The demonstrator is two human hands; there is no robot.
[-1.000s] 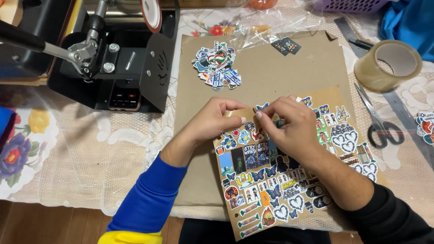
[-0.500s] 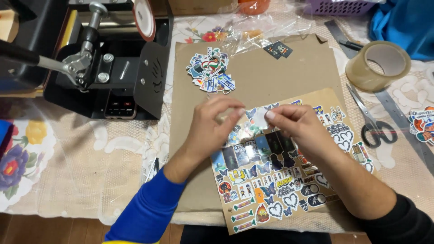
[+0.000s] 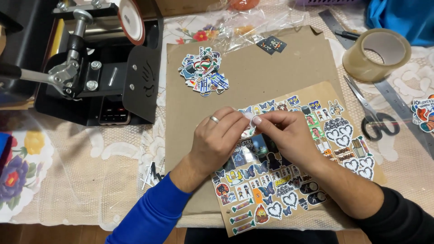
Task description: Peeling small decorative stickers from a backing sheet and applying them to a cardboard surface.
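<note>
**Inspector:** Report the position and state of both hands.

**Technician:** The left hand (image 3: 216, 144) and the right hand (image 3: 284, 138) met over the upper part of the sticker sheet (image 3: 289, 180). The fingertips of both were pinched together on one small pale sticker (image 3: 249, 116), held just above the sheet. The left hand wore a ring (image 3: 214, 119).

**Inspector:** Location of the sheet?

**Technician:** It lay on a brown cardboard panel (image 3: 253, 72), tilted, with its lower edge near the table's front. Its rows of small coloured stickers were partly covered by the hands.

**Inspector:** Adjacent items?

**Technician:** A pile of loose stickers (image 3: 203, 72) rested on the cardboard, well apart from the hands. A black press machine (image 3: 95, 77) stood to the left. A roll of clear tape (image 3: 376, 54) and scissors (image 3: 373, 113) lay to the right, on the lace tablecloth (image 3: 77, 176).
</note>
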